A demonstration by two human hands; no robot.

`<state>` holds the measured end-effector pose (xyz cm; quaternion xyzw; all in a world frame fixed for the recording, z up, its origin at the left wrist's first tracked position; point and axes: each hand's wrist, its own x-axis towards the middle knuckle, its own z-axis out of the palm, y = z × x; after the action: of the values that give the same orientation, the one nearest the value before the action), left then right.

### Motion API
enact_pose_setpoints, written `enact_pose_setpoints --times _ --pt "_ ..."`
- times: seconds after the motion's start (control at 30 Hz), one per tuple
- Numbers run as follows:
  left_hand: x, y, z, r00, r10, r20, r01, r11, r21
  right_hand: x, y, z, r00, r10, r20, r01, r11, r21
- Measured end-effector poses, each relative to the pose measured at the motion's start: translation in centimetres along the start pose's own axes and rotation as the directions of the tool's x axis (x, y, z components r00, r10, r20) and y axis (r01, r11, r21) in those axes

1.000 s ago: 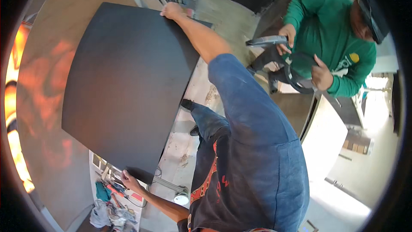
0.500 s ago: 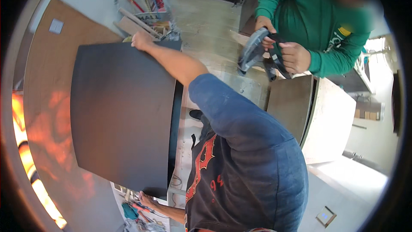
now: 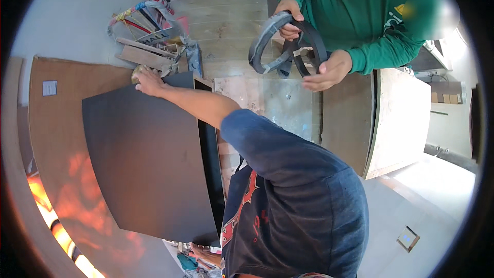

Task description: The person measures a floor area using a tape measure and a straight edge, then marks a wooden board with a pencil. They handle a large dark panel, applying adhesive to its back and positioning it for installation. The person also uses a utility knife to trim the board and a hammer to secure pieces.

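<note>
A dark grey board-built box [image 3: 149, 164], like a cabinet body, stands in front of me. One broad face shows, with a dark gap along the side by my body. My right hand [image 3: 150, 82] is at its upper edge, fingers bent over it, beside a small beige object [image 3: 138, 74] I cannot make out. Down at the lower edge is my left hand [image 3: 201, 253], partly hidden by the box and my shirt; its grip does not show. Across from me, a person in a green top [image 3: 355, 20] holds loops of dark banding strip [image 3: 310, 46], partly plastic-wrapped.
A large brown board [image 3: 62, 123] leans along the left wall. Beyond my right hand stand wood offcuts [image 3: 146, 54] and a bag of tools [image 3: 149, 23]. A wooden cabinet [image 3: 347, 118] stands on the right. Assorted tools [image 3: 188, 262] lie near my left hand.
The box has swung round, its upper edge now slanting. My right hand has shifted left and down with it. The other person has moved the loops left and spread them apart, one hand opening.
</note>
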<state>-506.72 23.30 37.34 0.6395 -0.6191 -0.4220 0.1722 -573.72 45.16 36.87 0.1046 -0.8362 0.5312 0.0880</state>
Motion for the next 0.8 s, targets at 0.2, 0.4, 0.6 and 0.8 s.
enact_pose_setpoints --times 0.2,0.4,0.6,0.8 --pt "0.6 0.2 1.3 1.0 0.006 0.005 -0.006 1.0 -0.009 -9.5 -10.4 -20.7 0.904 -0.287 -0.318 0.35 0.922 0.163" --pt "0.9 0.2 2.0 0.999 0.029 0.026 -0.028 0.999 -0.036 -18.8 -7.1 -45.8 0.732 -0.323 -0.6 -0.171 0.765 -0.621" --pt "2.1 -0.9 2.4 0.997 0.042 0.065 -0.035 0.993 -0.109 -20.6 -4.2 -51.3 0.951 0.245 -0.187 -0.236 0.969 0.066" --pt "2.5 -2.3 0.9 0.998 0.029 0.053 -0.018 0.98 -0.2 -20.2 -2.9 -52.5 0.95 0.306 0.057 -0.308 0.95 0.037"
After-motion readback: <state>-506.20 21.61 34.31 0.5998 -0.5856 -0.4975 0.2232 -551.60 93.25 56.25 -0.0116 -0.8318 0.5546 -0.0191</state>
